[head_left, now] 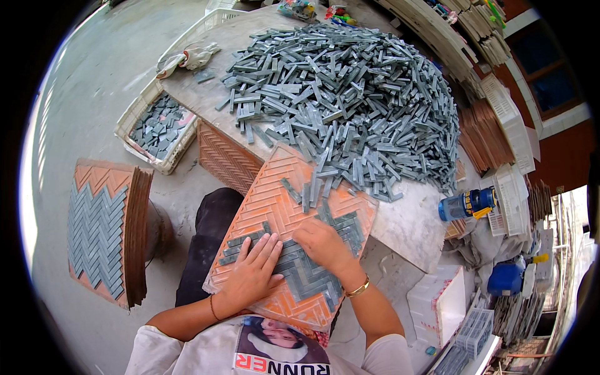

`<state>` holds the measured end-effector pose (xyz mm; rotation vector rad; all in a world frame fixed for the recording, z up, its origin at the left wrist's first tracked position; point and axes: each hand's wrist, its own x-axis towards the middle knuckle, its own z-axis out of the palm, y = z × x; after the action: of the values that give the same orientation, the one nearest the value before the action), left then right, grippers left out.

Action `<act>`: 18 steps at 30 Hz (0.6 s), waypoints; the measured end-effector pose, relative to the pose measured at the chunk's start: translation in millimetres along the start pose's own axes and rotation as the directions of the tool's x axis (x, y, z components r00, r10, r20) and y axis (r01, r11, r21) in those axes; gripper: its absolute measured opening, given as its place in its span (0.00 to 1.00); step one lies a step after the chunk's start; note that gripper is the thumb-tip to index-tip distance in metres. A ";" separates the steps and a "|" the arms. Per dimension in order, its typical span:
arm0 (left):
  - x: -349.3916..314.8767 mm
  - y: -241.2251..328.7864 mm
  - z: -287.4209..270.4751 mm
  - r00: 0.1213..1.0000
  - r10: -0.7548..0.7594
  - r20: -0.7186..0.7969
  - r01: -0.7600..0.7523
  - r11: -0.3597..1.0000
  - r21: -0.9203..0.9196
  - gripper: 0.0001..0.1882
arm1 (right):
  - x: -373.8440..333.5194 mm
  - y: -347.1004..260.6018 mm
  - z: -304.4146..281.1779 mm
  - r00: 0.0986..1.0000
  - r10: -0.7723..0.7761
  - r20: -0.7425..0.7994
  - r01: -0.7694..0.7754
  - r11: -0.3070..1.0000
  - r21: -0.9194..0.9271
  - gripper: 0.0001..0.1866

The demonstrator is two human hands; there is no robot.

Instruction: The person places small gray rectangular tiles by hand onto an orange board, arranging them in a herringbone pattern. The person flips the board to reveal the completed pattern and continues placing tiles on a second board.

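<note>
An orange herringbone-grooved mould board (275, 181) lies tilted across my lap, its far end against the table. Grey stone strips (306, 278) fill a zigzag band of its grooves, and a few loose ones (306, 197) lie on its far part. My left hand (253, 272) rests flat on the laid strips, fingers stretched out. Just right of it, my right hand (323, 247) is closed, fingers curled down onto the board at the band's edge. Its fingertips are hidden, so whatever they pinch cannot be made out.
A large heap of grey strips (350, 100) covers the table (412, 215) ahead. At left stands a stack of boards (134, 231) topped by a filled one. Beyond it is a white crate (134, 147) of grey pieces. A blue bottle (465, 205) and white foam box (434, 306) are right.
</note>
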<state>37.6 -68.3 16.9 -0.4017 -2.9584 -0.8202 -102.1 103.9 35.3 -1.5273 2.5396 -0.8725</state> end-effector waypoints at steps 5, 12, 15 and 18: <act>0.6 3.1 3.9 0.999 0.024 0.042 -0.025 0.999 0.030 0.41 | 6.6 7.1 -8.3 0.998 0.057 0.028 -0.059 0.995 0.076 0.05; 17.7 14.0 2.9 0.996 0.078 0.041 -0.079 0.997 0.015 0.39 | 34.2 13.5 2.9 0.829 0.508 -0.235 -0.542 0.833 -0.111 0.12; 20.4 11.3 13.3 0.995 0.088 0.048 -0.091 0.994 0.057 0.39 | 36.8 11.3 14.9 0.791 0.535 -0.296 -0.589 0.797 -0.133 0.15; 20.6 10.1 12.4 0.995 0.087 0.042 -0.088 0.996 0.034 0.38 | 30.0 13.0 12.8 0.750 0.593 -0.295 -0.594 0.799 0.095 0.14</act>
<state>20.7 -48.7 13.7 -0.5481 -2.9634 -0.7578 -123.7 78.0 25.3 -0.4996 2.9520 -1.0516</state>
